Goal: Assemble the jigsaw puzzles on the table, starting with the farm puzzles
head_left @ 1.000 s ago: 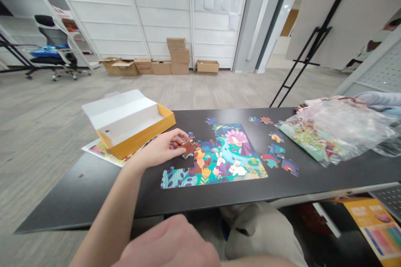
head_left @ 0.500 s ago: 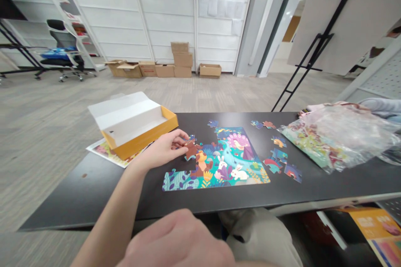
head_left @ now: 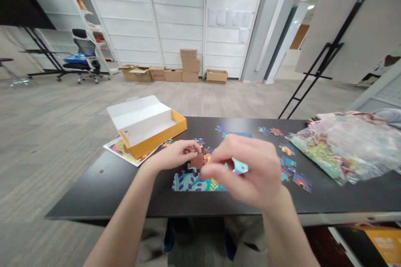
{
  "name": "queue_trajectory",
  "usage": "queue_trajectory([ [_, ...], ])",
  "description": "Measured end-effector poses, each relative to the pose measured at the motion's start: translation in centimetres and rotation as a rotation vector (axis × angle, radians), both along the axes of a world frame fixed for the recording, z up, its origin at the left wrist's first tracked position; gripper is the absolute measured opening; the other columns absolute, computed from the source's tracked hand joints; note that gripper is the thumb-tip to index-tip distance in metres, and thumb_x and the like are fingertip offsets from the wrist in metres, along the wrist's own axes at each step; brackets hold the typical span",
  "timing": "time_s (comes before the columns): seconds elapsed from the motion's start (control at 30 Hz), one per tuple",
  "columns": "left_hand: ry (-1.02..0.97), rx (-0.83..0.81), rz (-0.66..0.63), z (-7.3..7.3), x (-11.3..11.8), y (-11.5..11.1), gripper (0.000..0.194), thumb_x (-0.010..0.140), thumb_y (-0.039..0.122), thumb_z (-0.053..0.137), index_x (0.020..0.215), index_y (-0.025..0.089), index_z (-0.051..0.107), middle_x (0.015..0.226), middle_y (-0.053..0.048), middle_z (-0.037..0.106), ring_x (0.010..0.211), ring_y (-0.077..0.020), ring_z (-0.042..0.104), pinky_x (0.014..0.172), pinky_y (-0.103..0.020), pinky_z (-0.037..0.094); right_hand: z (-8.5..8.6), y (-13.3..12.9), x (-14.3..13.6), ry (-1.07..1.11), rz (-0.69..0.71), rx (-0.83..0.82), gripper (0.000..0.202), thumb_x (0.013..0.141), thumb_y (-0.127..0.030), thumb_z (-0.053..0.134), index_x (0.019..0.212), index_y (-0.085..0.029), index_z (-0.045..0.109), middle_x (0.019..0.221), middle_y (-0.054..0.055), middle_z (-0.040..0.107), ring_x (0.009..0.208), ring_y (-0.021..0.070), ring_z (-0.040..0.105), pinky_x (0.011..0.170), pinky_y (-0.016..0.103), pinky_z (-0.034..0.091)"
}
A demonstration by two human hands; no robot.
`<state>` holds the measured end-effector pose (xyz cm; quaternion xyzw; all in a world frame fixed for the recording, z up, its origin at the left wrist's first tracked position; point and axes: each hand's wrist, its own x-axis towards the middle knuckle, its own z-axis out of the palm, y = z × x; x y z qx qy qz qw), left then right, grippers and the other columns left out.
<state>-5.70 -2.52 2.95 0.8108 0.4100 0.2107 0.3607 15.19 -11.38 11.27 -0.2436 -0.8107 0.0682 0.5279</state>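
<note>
A partly assembled jigsaw puzzle (head_left: 188, 181) with animals and plants lies on the black table, much of it hidden behind my right hand. My left hand (head_left: 175, 154) is at the puzzle's left side, thumb and fingertips closed on a brown puzzle piece (head_left: 196, 162) beside the assembled part. Above the middle of the puzzle is my right hand (head_left: 250, 167), closer to the camera, its fingers curled toward the thumb. A patch of light teal shows through the gap in that hand; I cannot tell whether it is a held piece or the puzzle behind.
An open yellow box (head_left: 156, 133) stands on a printed picture sheet (head_left: 117, 148) at the left. Loose puzzle pieces (head_left: 302, 182) lie right of the puzzle, others at its back edge. Further right is a clear plastic bag (head_left: 354, 146). Cardboard boxes (head_left: 189, 66) stand by the far shelves.
My right hand has risen from the table's near edge to above the puzzle, now covering much of it. My left hand stays at the brown piece. The camera view has shifted.
</note>
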Motion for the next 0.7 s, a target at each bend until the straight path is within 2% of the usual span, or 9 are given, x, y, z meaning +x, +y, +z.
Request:
queue_trajectory([
  [0.1,0.034,-0.067,-0.08,-0.1,0.2,0.0,0.025,0.09,0.037,0.054,0.1,0.017,0.066,0.084,-0.004,0.071,0.078,-0.0179,0.066,0.072,-0.028,0.052,-0.4,2.8,3.4,-0.038,-0.163,-0.129,0.03,0.091,-0.033,0.069,0.065,-0.019,0.065,0.054,-0.003,0.059,0.048,0.0079,0.045,0.05,0.023,0.037],
  [0.27,0.094,-0.1,-0.07,-0.7,0.6,0.3,0.026,0.09,0.037,0.054,0.101,0.017,0.066,0.08,-0.003,0.069,0.074,-0.0178,0.064,0.068,-0.027,0.049,-4.0,5.8,7.0,-0.081,-0.305,-0.358,0.03,0.09,-0.036,0.065,0.067,-0.018,0.067,0.053,-0.003,0.056,0.047,0.0082,0.039,0.047,0.024,0.031],
  [0.43,0.069,-0.127,-0.034,-1.7,0.8,0.7,0.026,0.082,0.038,0.064,0.097,0.018,0.066,0.085,-0.004,0.071,0.079,-0.0188,0.067,0.073,-0.027,0.051,-6.3,7.4,7.9,-0.118,-0.317,-0.462,0.034,0.091,-0.041,0.063,0.066,-0.017,0.065,0.056,-0.001,0.058,0.051,0.009,0.042,0.05,0.024,0.032],
  [0.53,0.094,-0.127,-0.017,-1.9,0.7,0.8,0.037,0.071,0.042,0.076,0.098,0.019,0.066,0.086,-0.003,0.071,0.081,-0.0198,0.066,0.072,-0.027,0.051,-7.0,7.9,8.0,-0.129,-0.315,-0.486,0.035,0.091,-0.043,0.062,0.067,-0.017,0.066,0.057,-0.001,0.059,0.052,0.0093,0.043,0.05,0.024,0.032],
  [0.63,0.164,-0.057,0.006,-1.8,0.7,0.7,0.038,0.068,0.044,0.078,0.095,0.019,0.069,0.087,-0.003,0.071,0.081,-0.0202,0.064,0.07,-0.028,0.048,-7.3,8.2,8.2,-0.139,-0.308,-0.525,0.036,0.09,-0.046,0.063,0.068,-0.017,0.067,0.058,-0.001,0.059,0.053,0.0094,0.044,0.05,0.024,0.032],
  [0.7,0.198,-0.006,0.015,-1.6,0.8,0.6,0.033,0.069,0.042,0.078,0.092,0.019,0.071,0.089,-0.004,0.071,0.082,-0.0205,0.063,0.07,-0.028,0.047,-6.7,7.9,8.2,-0.093,-0.273,-0.568,0.037,0.088,-0.048,0.065,0.069,-0.017,0.067,0.059,-0.001,0.059,0.053,0.0094,0.044,0.049,0.023,0.033],
])
